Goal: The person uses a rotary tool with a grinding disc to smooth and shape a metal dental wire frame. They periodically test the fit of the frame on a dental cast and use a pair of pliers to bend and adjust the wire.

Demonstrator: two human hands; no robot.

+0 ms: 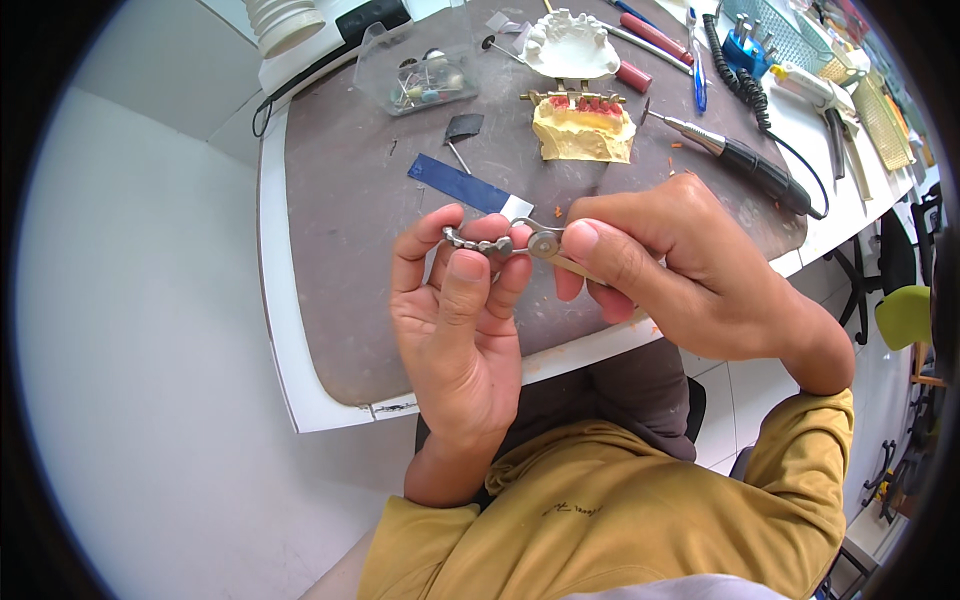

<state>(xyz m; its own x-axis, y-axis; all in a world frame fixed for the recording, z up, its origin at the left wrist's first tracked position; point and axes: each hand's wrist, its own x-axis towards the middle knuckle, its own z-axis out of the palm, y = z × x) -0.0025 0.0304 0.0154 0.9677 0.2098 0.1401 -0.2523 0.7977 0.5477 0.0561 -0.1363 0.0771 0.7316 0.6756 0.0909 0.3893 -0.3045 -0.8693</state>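
My left hand (450, 335) is raised palm up over the front of the bench, its thumb and fingers pinching a curved metal dental bridge (478, 243) with a row of tooth shapes. In my right hand (690, 275) is a small metal caliper (543, 243) with a round pivot; thumb and fingers close round its handles. The caliper's narrow end meets the right end of the bridge by my left fingertips; whether its tips clasp the metal I cannot tell. Just beyond the fingers lies a blue strip (458, 183) with a white end.
Further back stand a yellow plaster dental model (585, 142) with red parts and a white plaster model (568, 48). A clear plastic box (375, 60) of small burs is at the back left. A handpiece (750, 162) with a coiled cord lies at the right, near a blue bur holder (745, 52).
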